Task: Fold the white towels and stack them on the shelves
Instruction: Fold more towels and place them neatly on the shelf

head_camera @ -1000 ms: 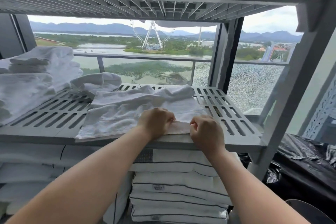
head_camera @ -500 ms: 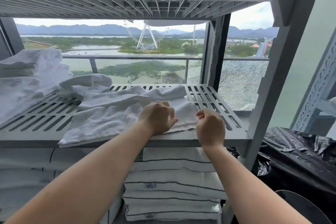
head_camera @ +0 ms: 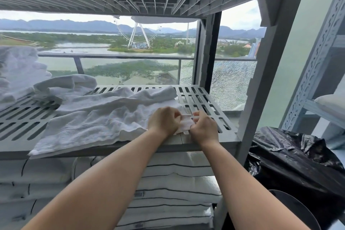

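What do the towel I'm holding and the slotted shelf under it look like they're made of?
White towel: probably cotton terry, matte, with a nubby looped surface and soft wrinkles. Slotted shelf: looks like moulded grey plastic, smooth and dull, with rounded slots; painted metal can't be ruled out.

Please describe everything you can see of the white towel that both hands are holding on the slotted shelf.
The white towel is terry cloth, rumpled and only loosely spread, not yet folded neatly. It lies flat on the grey slotted shelf, its near-left edge overhanging the shelf front. The left hand and right hand pinch its near-right corner between them. Its far edge is bunched into a roll.
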{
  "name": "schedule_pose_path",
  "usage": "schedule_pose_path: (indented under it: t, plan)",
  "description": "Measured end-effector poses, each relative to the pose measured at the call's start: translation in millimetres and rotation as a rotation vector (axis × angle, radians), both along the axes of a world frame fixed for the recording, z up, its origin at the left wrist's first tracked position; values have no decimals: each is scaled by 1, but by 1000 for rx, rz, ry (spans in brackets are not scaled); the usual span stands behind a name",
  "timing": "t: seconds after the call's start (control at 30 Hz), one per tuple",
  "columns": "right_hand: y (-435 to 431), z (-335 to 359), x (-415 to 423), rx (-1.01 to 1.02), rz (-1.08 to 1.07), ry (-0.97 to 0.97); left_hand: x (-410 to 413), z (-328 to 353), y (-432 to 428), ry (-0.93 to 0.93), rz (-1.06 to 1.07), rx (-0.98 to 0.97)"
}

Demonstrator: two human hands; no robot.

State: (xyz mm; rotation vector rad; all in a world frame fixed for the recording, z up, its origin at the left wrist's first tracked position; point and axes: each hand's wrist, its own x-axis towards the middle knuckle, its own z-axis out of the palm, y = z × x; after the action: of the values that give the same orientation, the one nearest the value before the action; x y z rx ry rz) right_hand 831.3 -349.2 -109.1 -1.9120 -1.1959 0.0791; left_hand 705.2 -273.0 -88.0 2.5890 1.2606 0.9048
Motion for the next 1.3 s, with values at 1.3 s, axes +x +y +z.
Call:
schedule_pose_path:
  t: [1.3]
  plan:
    - [-2,-5,-11,12,-83,-237,-54,-9,-28,158,-45,532]
